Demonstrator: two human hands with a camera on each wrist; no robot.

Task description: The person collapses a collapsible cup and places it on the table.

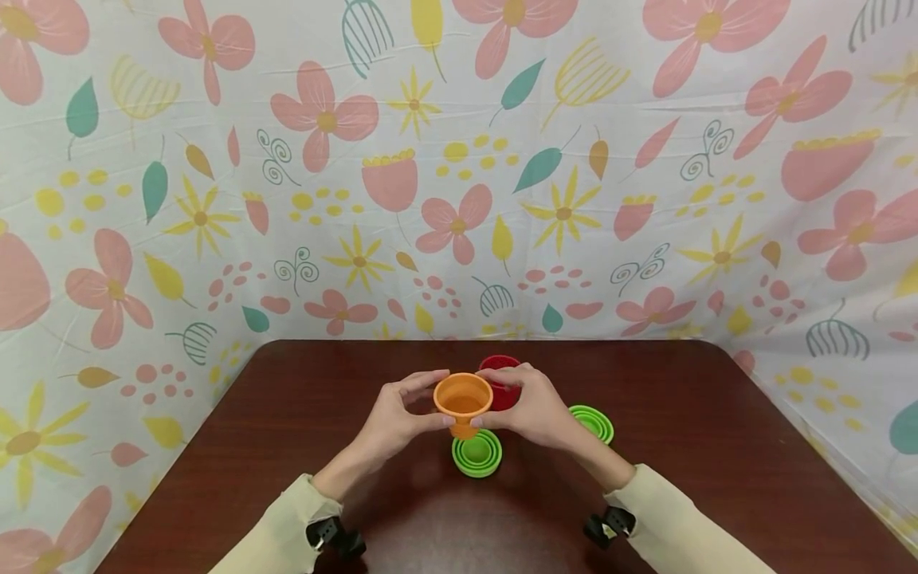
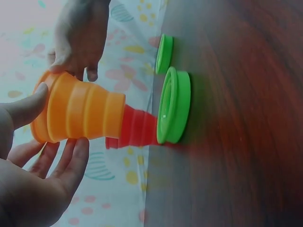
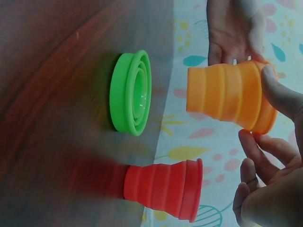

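An orange collapsible cup (image 1: 463,396), drawn out to its full ribbed height, is held upright above the table between both hands. My left hand (image 1: 402,410) pinches its rim from the left, thumb in front and fingers behind. On the other side my right hand (image 1: 527,405) grips the rim likewise with thumb and fingers. Below the cup lies a green collapsible cup (image 1: 476,454), folded flat into rings; a gap separates the two in the right wrist view. Behind the right hand stands a red collapsible cup (image 3: 163,189), extended and partly hidden in the head view.
A second flattened green cup (image 1: 592,423) lies to the right, partly behind the right forearm. All of these are on or over a dark brown wooden table (image 1: 301,383). A flower-printed cloth (image 1: 459,159) hangs along the table's far edge and sides.
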